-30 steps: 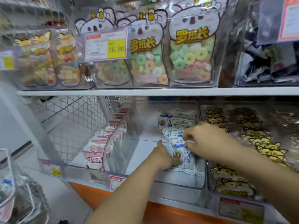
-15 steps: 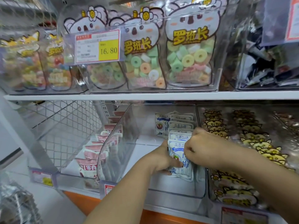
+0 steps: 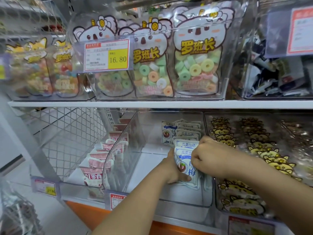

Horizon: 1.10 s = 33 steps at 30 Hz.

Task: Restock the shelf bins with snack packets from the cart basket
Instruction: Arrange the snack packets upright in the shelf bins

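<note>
A clear plastic bin (image 3: 186, 203) on the lower shelf holds a row of white-and-blue snack packets (image 3: 183, 133) standing along its right side. My left hand (image 3: 171, 170) grips the front packet (image 3: 187, 168) at its left edge, thumb across its lower face. My right hand (image 3: 208, 156) is curled over the packets' top right, pinching the front ones. The cart basket (image 3: 15, 211) shows as wire at the bottom left corner.
Left of the bin a row of pink-and-white packets (image 3: 101, 160) stands in a neighbouring bin. Right of it lies a bin of yellow cat-shaped packets (image 3: 264, 158). The upper shelf (image 3: 152, 104) carries koala candy bags (image 3: 196, 53) and a 16.80 price tag (image 3: 107, 55).
Both hands stay on the front white-and-blue packets, and my right hand has curled tighter and dropped lower over them. The view has shifted slightly left.
</note>
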Each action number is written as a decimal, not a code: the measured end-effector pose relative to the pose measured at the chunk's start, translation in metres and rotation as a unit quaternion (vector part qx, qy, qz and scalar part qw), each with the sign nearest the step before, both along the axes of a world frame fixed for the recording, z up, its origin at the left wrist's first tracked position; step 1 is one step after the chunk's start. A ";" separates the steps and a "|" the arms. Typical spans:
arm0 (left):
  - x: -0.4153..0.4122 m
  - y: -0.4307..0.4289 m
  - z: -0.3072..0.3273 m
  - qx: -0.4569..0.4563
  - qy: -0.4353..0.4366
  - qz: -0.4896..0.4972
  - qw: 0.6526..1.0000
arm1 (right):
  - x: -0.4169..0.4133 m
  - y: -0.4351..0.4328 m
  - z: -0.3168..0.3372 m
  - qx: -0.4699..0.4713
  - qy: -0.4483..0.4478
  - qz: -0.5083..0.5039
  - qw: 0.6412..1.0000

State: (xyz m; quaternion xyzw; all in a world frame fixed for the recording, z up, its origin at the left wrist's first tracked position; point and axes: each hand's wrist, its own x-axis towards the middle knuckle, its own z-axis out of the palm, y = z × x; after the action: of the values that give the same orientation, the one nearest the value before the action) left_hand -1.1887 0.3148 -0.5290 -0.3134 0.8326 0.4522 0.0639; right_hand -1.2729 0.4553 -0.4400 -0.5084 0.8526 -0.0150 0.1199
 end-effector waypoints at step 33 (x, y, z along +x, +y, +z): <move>0.543 -0.050 0.113 -0.427 -0.036 0.421 0.799 | 0.393 -0.233 0.021 -0.154 -0.144 0.388 0.897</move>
State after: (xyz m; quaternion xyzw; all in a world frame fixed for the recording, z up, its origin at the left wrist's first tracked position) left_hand -0.6461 0.2653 -0.4162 -0.6446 0.7244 0.0219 -0.2435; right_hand -0.8798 0.2220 -0.4194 -0.8032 0.5482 -0.1715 0.1578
